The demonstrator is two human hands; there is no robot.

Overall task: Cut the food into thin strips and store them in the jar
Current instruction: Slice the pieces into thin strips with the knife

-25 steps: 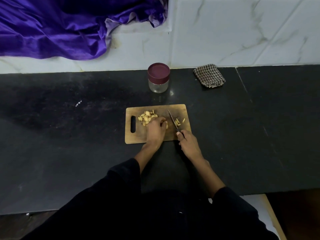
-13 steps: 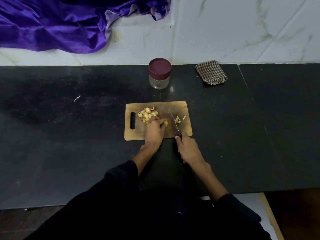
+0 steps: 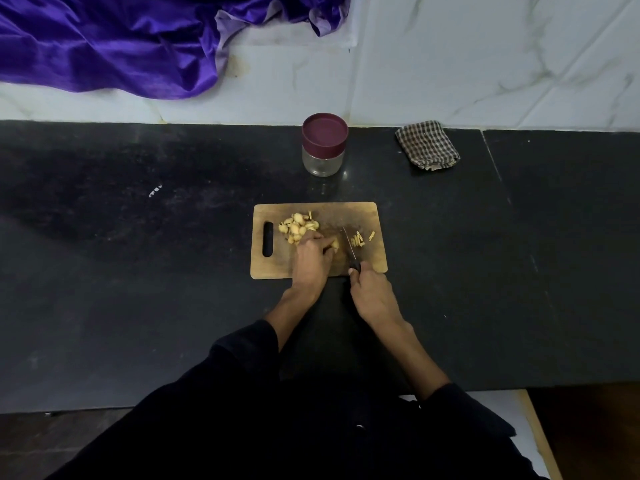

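A wooden cutting board (image 3: 375, 216) lies on the black counter. A pile of pale yellow food pieces (image 3: 297, 226) sits on its left half. My left hand (image 3: 311, 259) pinches one piece (image 3: 334, 242) against the board. My right hand (image 3: 372, 296) grips the dark handle of a knife (image 3: 349, 247), whose blade points away from me just right of that piece. A few cut strips (image 3: 360, 240) lie right of the blade. A glass jar (image 3: 323, 144) with a maroon lid on stands behind the board.
A folded checked cloth (image 3: 427, 146) lies at the back right by the white marble wall. Purple satin fabric (image 3: 114, 39) is draped at the back left. The counter's near edge runs under my arms, with a seam (image 3: 495, 171) on the right.
The view has shifted slightly. The knife blade has moved a little along the held piece. Both hands stay in place on the board.
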